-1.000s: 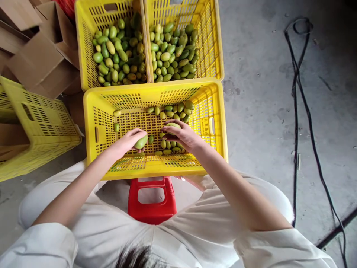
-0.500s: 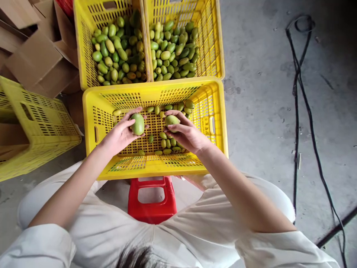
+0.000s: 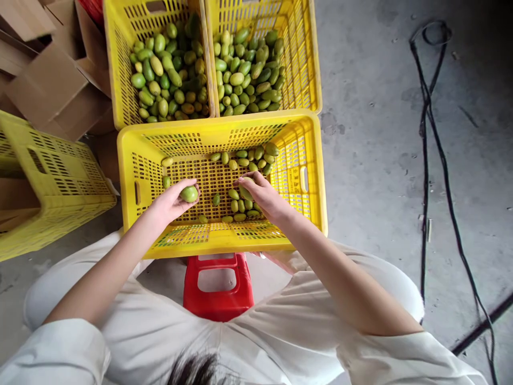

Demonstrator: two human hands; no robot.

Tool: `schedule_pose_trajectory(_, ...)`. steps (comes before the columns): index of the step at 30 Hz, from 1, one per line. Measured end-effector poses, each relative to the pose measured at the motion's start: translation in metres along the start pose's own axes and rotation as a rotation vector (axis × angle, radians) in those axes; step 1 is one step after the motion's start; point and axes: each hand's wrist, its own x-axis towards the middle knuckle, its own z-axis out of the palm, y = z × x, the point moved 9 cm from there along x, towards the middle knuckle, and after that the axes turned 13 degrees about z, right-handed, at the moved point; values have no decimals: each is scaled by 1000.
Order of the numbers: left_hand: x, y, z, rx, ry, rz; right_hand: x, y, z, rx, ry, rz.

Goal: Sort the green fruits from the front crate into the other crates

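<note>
My left hand [image 3: 171,202] is closed around a smooth green oval fruit [image 3: 189,193], low inside the near yellow crate [image 3: 222,247]. On the crate's right side, my right hand [image 3: 265,199] grips another green oval fruit [image 3: 246,189], partly covered by the fingers. Below that hand lies a group of small green fruits [image 3: 240,206] on the slotted crate floor. Further back in the same crate sits a second cluster of fruits [image 3: 256,155]. A few single ones lie apart, among them a yellowish fruit [image 3: 167,161] near the left wall.
Two yellow crates stand behind, holding heaped fruits [image 3: 164,80] on the left and more fruits [image 3: 248,75] on the right. Flattened cardboard boxes [image 3: 48,85] and a tilted yellow crate [image 3: 72,182] are at left. A red stool [image 3: 218,305] is below; a black cable [image 3: 444,155] lies right.
Both hands have lowered toward the near side of the crate with their fruits. My left hand has also shifted slightly left, and its fruit has turned in the fingers.
</note>
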Motion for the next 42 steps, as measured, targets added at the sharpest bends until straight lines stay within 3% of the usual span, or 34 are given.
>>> schedule_pose_trajectory(3,-2,5,4,-21,-14,-4,4,0,-1,34,-18,8)
schedule_pose_trajectory(7,-12,16,19,-56,-135,6,6,-5,0,140,-112,10)
schedule_pose_trajectory(13,-21,37,41,10,-400,225,-6,-37,-15,360,-132,-275)
schedule_pose_trajectory(16,-15,34,41,157,-485,300,1,-32,-17,294,-127,-248)
schedule_pose_trajectory(21,-2,2,21,248,-366,136,25,36,-20,116,-26,202)
schedule_pose_trajectory(23,-4,-10,16,233,-334,55,27,57,-17,166,-35,286)
schedule_pose_trajectory(26,-8,-20,7,233,-265,-14,26,75,-14,306,-69,319)
schedule_pose_trajectory(31,-13,-30,-14,167,-143,-91,24,108,-30,519,61,421)
schedule_pose_trajectory(37,-16,-37,-37,28,-88,-135,19,143,-41,529,180,474)
schedule_pose_trajectory(42,-21,-36,-52,8,-66,-110,17,148,-27,504,158,455)
